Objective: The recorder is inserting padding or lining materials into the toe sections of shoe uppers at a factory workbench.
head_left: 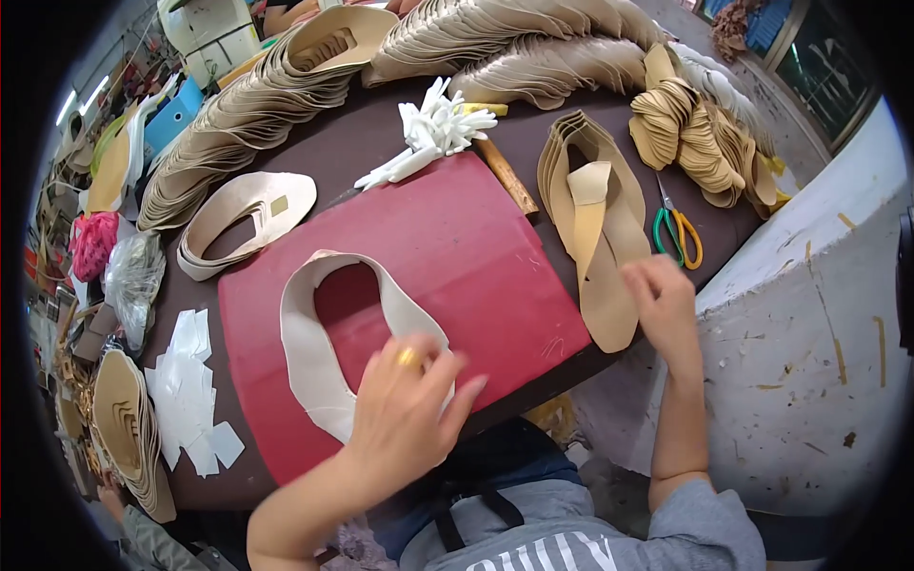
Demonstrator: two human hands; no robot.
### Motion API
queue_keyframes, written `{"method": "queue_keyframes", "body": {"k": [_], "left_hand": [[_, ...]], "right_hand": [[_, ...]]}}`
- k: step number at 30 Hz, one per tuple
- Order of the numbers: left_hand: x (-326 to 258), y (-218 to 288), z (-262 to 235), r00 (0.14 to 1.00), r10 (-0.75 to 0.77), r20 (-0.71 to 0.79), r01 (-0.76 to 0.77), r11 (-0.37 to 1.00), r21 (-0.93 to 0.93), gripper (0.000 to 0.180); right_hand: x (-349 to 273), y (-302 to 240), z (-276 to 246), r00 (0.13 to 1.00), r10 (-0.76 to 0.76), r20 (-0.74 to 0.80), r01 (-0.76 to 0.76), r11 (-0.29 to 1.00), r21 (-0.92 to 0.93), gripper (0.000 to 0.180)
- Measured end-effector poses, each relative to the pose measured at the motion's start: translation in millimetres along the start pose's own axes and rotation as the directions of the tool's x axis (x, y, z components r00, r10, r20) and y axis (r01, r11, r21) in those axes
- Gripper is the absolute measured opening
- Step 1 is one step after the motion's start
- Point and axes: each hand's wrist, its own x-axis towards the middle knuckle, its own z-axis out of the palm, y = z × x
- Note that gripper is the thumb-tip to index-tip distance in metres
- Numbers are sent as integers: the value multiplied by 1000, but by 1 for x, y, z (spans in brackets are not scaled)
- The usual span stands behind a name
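Note:
A pale shoe upper [307,352], an oval leather piece with a big opening, lies on the red board in front of me. My left hand [405,404], a yellow band on one finger, is over its near right edge. The thumb and forefinger stand apart with nothing seen between them; the other fingers are partly hidden. My right hand [659,303] is closed, fingers curled in, beside the near end of a stack of tan uppers [614,285]. Whether anything is pinched in it is hidden. A folded tan strip [588,205] rests on that stack.
The red board [514,314] covers the table's middle. Scissors [678,233] with green and orange handles, a wooden-handled tool [506,176] and white sticks [443,124] lie beyond. White pieces [186,400] lie left. Stacked uppers [257,124] line the far edge; a white surface [809,333] stands right.

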Motion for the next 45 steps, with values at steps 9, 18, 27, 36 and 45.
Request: {"method": "queue_keyframes", "body": {"k": [9,18,27,36,45], "left_hand": [[112,11,112,962,-269,51,274,947,-167,22],[-31,-43,-49,713,-697,-79,350,451,-821,26],[-113,-44,-38,596,-802,29,520,359,-775,39],[-112,-51,-34,606,-794,44,595,415,-688,34],[-102,-50,-27,613,-790,-23,729,576,-371,29]], "right_hand": [[6,16,22,915,87,-393,-176,965,-196,22],[20,-133,61,979,-45,201,-130,619,775,38],[-12,-139,103,860,-135,492,-215,779,589,32],[-11,-137,111,873,-117,473,-100,907,409,21],[-6,-139,122,909,-172,381,53,951,303,24]]}}
